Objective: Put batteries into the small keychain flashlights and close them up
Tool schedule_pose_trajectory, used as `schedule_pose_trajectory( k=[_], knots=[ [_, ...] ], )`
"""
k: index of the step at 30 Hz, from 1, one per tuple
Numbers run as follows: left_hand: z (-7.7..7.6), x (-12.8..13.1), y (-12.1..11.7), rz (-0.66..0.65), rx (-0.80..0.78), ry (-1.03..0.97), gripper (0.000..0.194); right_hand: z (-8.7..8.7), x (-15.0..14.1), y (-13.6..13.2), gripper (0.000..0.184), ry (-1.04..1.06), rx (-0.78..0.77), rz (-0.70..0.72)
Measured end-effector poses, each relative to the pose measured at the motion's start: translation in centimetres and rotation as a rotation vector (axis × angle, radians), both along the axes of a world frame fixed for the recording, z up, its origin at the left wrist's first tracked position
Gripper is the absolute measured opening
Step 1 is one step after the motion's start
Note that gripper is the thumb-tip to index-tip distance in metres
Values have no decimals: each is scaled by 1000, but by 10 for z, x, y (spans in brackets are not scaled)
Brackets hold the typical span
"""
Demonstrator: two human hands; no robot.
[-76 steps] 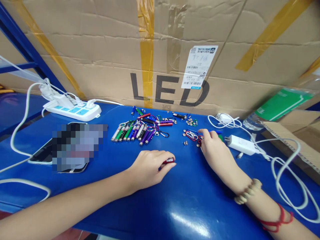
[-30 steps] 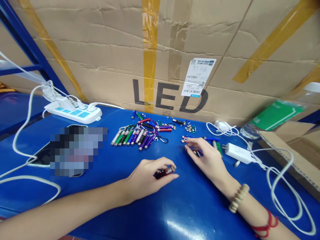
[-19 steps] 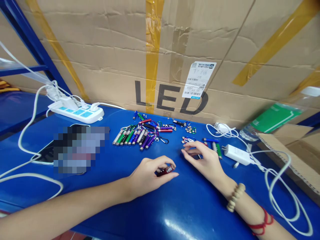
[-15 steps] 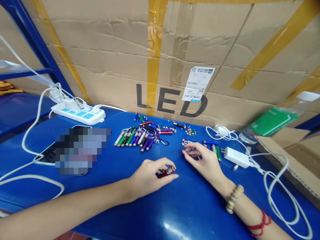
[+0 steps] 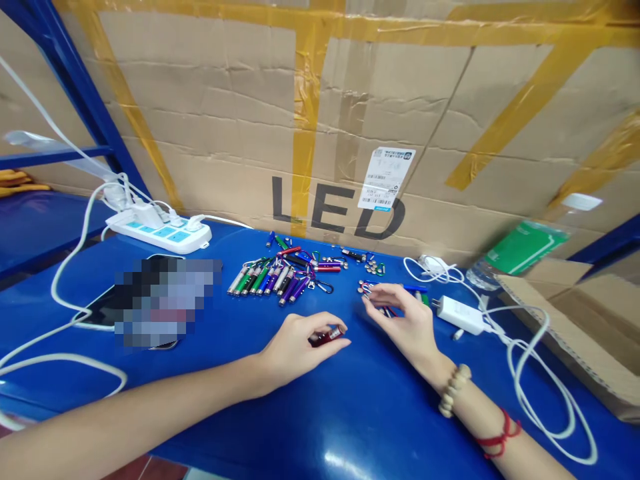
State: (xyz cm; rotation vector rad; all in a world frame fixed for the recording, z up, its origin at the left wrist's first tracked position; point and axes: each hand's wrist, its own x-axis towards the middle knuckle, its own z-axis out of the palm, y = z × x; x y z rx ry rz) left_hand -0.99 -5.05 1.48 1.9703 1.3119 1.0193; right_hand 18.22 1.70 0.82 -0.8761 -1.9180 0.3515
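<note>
1. While our left hand (image 5: 295,347) holds a red tube (image 5: 327,335) in the bend of thumb and fingers, our right hand (image 5: 404,321) curves over small parts, its thumb and fingertips close together; we cannot tell whether anything is pinched between them.
2. We have the red tube over the middle of the surface (image 5: 240,327), nearer to us than the row of slim tubes (image 5: 261,281). Our two hands are apart.
3. We judge the step in hand to be a steady hold on the left with fine fingertip work on the right. The next move seems to call for a light, exact pinch, and for a firm left grip, since a smooth round barrel could roll.
4. We see straight, glossy cylinders in silver, green, black, blue and purple, probably metal. Thin bent clips (image 5: 330,290) form loops, and the silvery discs (image 5: 372,269) look flat and coin-like.
5. Under our arms the surface shines, blue and smooth; behind it, we face a matt, creased cardboard box (image 5: 225,120) crossed by glossy yellow tape (image 5: 306,120). Round, pale beads (image 5: 454,391) circle our right wrist.
</note>
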Motion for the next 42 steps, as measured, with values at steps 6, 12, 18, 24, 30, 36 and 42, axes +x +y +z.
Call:
schedule_pose_trajectory(
  k=[6,12,18,24,30,36,42],
  knots=[
    [0,-1,1,-12,64,36,15,11,-14,-15,23,340,-296,48],
    [-1,-2,5,-9,81,-25,15,20,-23,-26,47,528,-779,256],
    [-2,-4,4,-114,194,-61,15,18,-24,-28,44,387,-746,287],
    [-2,-4,3,-127,219,-40,18,20,-23,-28,35,256,-680,269],
    [-2,-4,2,-69,150,24,24,19,-22,-29,27,184,-630,215],
    [2,-3,0,-70,63,-21,17,19,-23,-29,21,205,-621,182],
    [3,-2,3,-56,28,-52,16,19,-22,-28,19,249,-726,167]
  ],
)
